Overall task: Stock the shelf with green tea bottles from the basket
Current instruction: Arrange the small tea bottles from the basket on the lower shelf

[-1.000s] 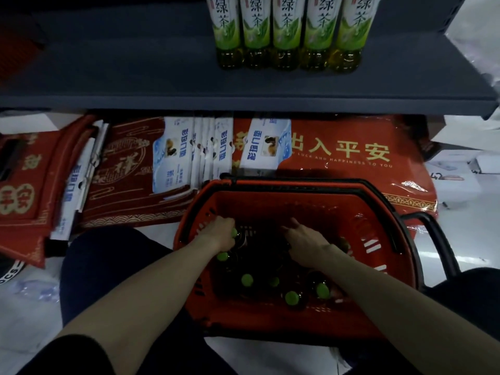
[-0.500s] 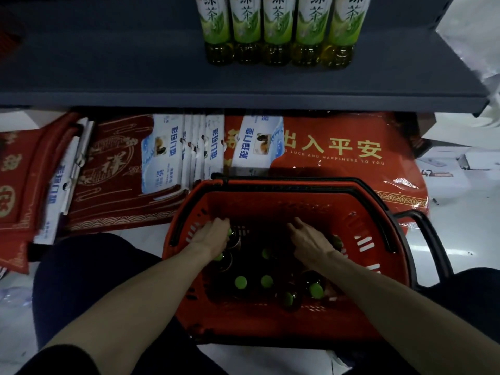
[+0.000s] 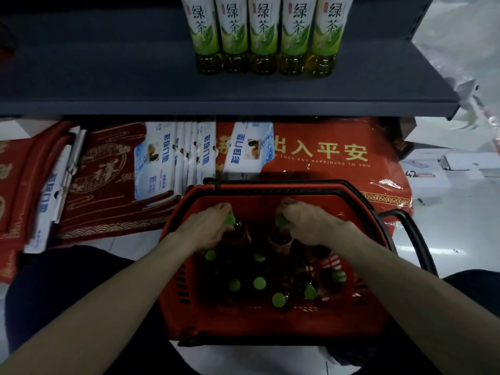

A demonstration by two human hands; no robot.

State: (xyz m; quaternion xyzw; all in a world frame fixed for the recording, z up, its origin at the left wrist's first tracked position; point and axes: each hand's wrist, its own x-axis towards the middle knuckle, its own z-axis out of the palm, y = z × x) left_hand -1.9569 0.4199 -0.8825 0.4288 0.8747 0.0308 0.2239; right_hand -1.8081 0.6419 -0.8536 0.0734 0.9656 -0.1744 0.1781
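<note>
Head: versus half a second ago, both raised, left grip (image 3: pixel 208 228) curled round neck of one green tea bottle (image 3: pixel 239 234), right grip (image 3: pixel 308 226) round neck of second bottle (image 3: pixel 281 238). Inside red basket (image 3: pixel 270 328), seven more capped bottles (image 3: pixel 259 283); on shelf (image 3: pixel 121 85), five shelved bottles (image 3: pixel 263 36) in a row.

Shelf bottles (image 3: pixel 266 33) labelled "绿茶". Red mat (image 3: pixel 324 158) reads "出入平安", "LUCK AND HAPPINESS TO YOU". White box (image 3: pixel 424 177): "42".
</note>
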